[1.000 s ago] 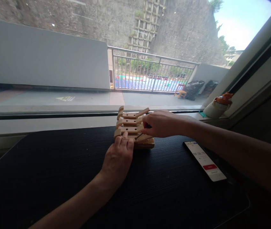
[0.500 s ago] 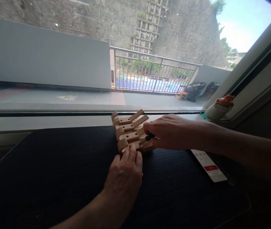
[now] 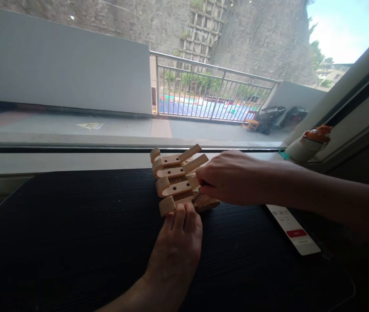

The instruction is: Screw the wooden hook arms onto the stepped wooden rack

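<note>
A pale wooden rack [image 3: 171, 172] with several curved, hook-like pieces lies at the far edge of the dark table. Each visible piece has dark screw holes in its flat middle. My left hand [image 3: 179, 238] grips the near end of the rack, its fingertips pressed against the nearest piece. My right hand [image 3: 225, 180] is closed around a screwdriver [image 3: 197, 196], whose handle is mostly hidden in the fist. The screwdriver's tip points down at the nearest piece, close to my left fingertips; whether it sits in a screw is too small to tell.
A phone [image 3: 293, 232] showing a running timer lies on the black table [image 3: 73, 229], under my right forearm. A pale bottle with an orange top [image 3: 311, 143] leans on the windowsill [image 3: 57, 161]. Behind the window glass are a balcony and a metal railing [image 3: 217, 89].
The view has shifted slightly. My right fist has turned and now covers more of the screwdriver's dark handle. My left hand still holds the rack's near end.
</note>
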{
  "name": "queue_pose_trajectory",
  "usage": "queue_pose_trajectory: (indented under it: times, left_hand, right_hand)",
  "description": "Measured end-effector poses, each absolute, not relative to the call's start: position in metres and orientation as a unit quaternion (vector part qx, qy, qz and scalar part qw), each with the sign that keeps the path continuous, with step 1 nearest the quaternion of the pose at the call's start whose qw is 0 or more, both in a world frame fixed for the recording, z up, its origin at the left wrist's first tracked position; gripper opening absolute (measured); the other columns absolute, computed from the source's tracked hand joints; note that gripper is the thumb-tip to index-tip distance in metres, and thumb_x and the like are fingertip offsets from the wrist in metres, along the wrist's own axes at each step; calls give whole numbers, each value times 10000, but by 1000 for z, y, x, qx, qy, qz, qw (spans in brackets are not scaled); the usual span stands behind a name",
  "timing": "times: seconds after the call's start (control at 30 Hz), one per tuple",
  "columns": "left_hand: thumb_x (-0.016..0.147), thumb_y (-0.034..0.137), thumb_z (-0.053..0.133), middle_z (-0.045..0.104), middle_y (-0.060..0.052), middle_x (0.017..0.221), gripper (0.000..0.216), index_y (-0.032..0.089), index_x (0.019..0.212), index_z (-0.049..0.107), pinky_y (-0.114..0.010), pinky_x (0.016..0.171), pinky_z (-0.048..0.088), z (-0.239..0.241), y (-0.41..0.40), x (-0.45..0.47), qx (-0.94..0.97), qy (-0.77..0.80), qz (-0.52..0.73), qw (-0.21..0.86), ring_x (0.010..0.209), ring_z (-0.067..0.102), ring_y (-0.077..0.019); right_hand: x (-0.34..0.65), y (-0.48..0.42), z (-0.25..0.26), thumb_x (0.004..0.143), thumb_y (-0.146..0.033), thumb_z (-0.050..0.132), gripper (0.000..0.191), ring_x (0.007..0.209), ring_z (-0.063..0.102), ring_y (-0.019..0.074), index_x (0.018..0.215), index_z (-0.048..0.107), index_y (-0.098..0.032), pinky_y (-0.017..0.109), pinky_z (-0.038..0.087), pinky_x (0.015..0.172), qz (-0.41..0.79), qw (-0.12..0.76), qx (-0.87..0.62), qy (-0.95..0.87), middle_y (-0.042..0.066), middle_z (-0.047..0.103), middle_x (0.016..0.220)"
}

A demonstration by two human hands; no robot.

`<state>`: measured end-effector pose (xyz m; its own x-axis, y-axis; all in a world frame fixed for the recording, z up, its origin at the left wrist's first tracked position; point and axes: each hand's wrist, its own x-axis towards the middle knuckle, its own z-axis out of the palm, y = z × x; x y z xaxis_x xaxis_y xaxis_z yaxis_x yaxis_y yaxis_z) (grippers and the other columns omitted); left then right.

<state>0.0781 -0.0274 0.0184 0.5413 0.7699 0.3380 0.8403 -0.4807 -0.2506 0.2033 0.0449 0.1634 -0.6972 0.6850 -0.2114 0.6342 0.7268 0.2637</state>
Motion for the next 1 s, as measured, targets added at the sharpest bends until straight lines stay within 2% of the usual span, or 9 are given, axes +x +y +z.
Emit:
queue_pose_trajectory:
  times: [0.1,0.17,0.33,0.43,0.57,0.77,0.87,1.0]
  left_hand:
    - [783,212,519,492,-151,1193,373,123,1145,532,-409,879,436,17,-27,78,-858,-465,-91,200,1091,453,-293]
    - [783,217,522,481,-147,1206,358,135,1131,539,-411,875,434,18,-25,77,-857,-466,-90,201,1093,451,-291]
    - [779,223,526,457,-148,1234,355,141,1124,541,-412,897,417,22,-24,75,-859,-468,-76,194,1098,449,-288]
    - [767,224,542,465,-137,1222,358,155,1118,547,-413,905,415,23,-26,74,-858,-471,-76,187,1108,442,-289]
    - [757,236,556,474,-138,1213,360,152,1107,557,-403,893,428,23,-26,75,-859,-473,-78,183,1105,446,-295]
    - [763,242,547,472,-152,1229,364,144,1113,554,-407,898,421,23,-27,75,-860,-471,-70,184,1118,445,-301]
    - [762,234,547,472,-151,1234,358,142,1108,558,-406,903,415,25,-26,75,-860,-471,-68,185,1129,440,-300]
    - [752,231,561,475,-147,1235,363,149,1106,564,-407,900,416,27,-27,75,-860,-473,-71,178,1125,443,-298]
  right_hand:
    - [206,47,164,814,-306,388,288,460,398,90,645,578,-171,240,199,464,86,126,385,910,18,569,578]
    - [208,47,165,799,-308,410,246,474,415,97,712,602,-181,240,205,468,83,126,390,909,15,577,597]
    - [211,42,172,750,-213,479,183,592,501,118,843,632,-179,241,254,505,55,145,373,915,37,625,736]
    - [210,41,173,777,-190,459,185,643,519,121,808,639,-163,244,274,540,52,137,349,926,51,628,761]
    - [206,41,169,794,-184,435,208,600,502,112,734,632,-155,247,265,539,49,150,335,929,45,618,671]
    - [212,48,161,809,-303,399,287,513,451,103,659,603,-168,247,231,501,64,117,381,915,30,595,615]
    - [219,47,162,796,-335,410,268,510,452,110,726,621,-185,251,231,506,71,114,395,909,22,596,618]
    - [220,38,171,757,-277,468,226,570,489,121,902,631,-216,245,237,506,60,116,396,909,18,622,701]
